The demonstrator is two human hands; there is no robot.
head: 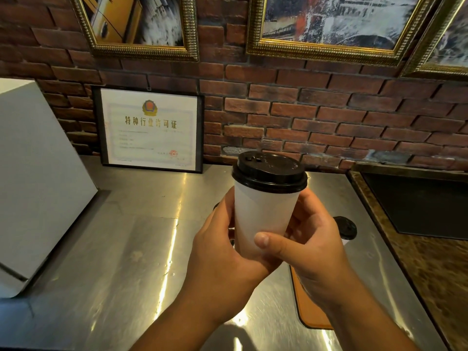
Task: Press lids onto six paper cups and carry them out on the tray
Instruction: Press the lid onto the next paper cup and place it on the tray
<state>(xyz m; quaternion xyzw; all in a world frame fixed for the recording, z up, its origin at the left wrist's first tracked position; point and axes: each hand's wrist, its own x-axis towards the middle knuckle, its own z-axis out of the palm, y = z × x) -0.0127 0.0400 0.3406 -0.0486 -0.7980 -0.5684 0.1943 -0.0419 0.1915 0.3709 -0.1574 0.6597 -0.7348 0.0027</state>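
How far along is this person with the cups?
Done: the white cup wears its black lid; a second lidded cup stands behind the right hand. In hand: that hand and the left hand grip the white cup. Left: other cups unseen; tray not yet carried.

The tabletop [141,249] is brushed metal, smooth and shiny enough to throw back streaks of light, while the paper cup [260,216] looks matt white under a black plastic lid [269,173] with a faint sheen. Behind, the brick wall [304,117] is rough and dull, the picture frames [324,52] are ribbed, gleaming gilt, and the tray [307,310] is smooth orange-brown, material unclear
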